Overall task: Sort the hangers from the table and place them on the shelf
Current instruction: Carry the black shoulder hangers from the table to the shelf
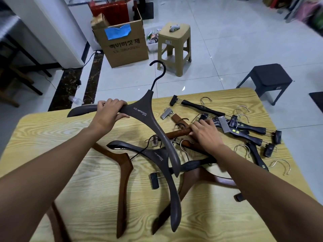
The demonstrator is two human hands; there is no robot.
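At the counter's (pixel 52 133) far edge, our left hand (pixel 110 110) is wrapped round one arm of a grey coat hanger (pixel 148 117), lifted clear of the pile with its black hook pointing away from us. Our right hand (pixel 205 135) lies on the heap with its fingers bent over the end of a brown bar hanger (pixel 180 132); we cannot tell whether they have closed on it.

We judge these hangers stiff and fairly solid, with a smooth finish that could slide in the palm. A full grip on a thick arm, or at the neck under the hook, should suit best.

Around the right hand lie black clip hangers (pixel 248 130), whose wire hooks and clips look likely to snag one another, so we would lift each by its bar. Nearer us lie a second grey hanger (pixel 157 158) and brown wooden hangers (pixel 124 165), overlapping. No shelf is in view.
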